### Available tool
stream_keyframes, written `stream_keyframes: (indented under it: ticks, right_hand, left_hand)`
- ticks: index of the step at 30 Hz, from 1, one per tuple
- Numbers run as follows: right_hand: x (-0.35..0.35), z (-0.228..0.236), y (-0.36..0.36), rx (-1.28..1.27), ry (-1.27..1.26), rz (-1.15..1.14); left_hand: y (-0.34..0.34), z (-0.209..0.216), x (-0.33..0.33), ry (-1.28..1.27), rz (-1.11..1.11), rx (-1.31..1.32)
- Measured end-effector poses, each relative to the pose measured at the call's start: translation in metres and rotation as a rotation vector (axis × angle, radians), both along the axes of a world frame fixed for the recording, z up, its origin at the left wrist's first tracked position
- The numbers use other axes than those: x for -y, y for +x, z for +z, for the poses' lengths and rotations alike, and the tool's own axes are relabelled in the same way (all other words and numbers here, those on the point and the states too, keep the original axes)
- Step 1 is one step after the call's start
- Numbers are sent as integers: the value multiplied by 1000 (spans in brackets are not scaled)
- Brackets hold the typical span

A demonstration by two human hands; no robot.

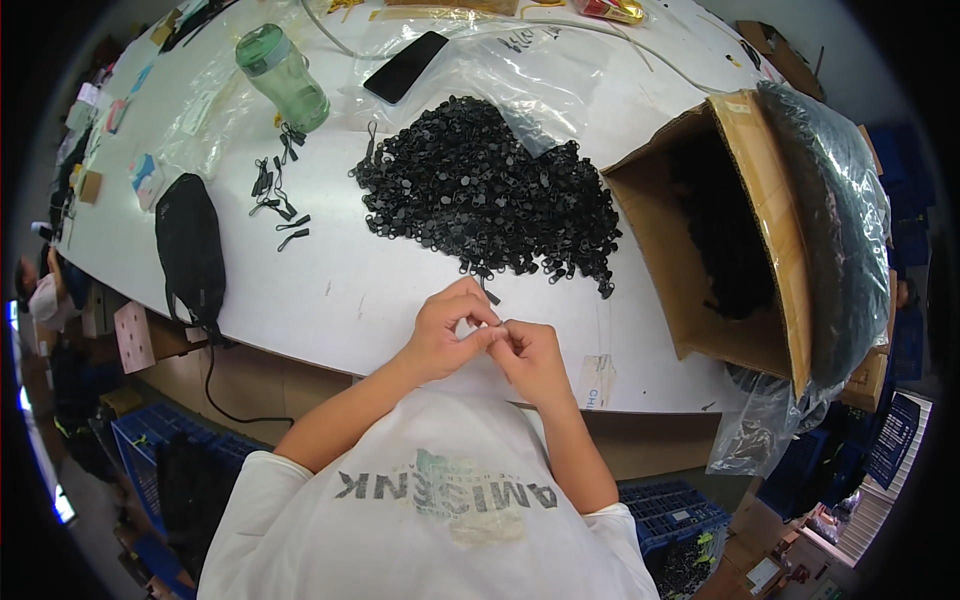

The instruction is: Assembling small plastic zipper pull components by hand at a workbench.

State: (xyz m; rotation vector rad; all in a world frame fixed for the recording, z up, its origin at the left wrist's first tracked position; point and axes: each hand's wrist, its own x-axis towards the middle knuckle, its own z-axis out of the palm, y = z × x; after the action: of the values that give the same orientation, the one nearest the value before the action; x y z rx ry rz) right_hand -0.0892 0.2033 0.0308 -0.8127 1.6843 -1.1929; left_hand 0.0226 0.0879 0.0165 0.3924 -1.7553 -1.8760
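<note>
My left hand [447,328] and my right hand [532,362] meet above the front part of the table, fingertips pinched together. Something small and dark shows between them, mostly hidden by the fingers. Just beyond my left fingers is a black cord zipper pull [490,291]; whether it is held or lies on the table I cannot tell. Farther back spreads a big heap of black zipper sliders [470,185], its near edge close to my hands. Several loose black cord pulls [278,190] are scattered left of the heap.
On the white table [300,320] stand a green bottle [283,78] and a black pouch [192,250], both to the left. A phone [405,67] lies behind the heap on clear plastic [560,75]. At right, an open cardboard box [655,240] lies tipped, dark contents inside.
</note>
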Motion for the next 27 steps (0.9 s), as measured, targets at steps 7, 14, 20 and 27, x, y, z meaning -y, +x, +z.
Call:
stream_keyframes:
  ticks: [7, 14, 20, 27]
  right_hand:
    - [0, 3, 0, 411, 2, -50]
    - [-3, -10, 7, 17, -3, -82]
    - [-2, 11, -8, -376, 3, 141]
    - [-6, 19, -13, -430, -112, 145]
  left_hand:
    - [0, -29, 13, -810, 237, -117]
    - [5, -18, 4, -829, 99, -70]
    - [4, -2, 6, -528, -3, 149]
    - [10, 4, 5, 28, -163, 327]
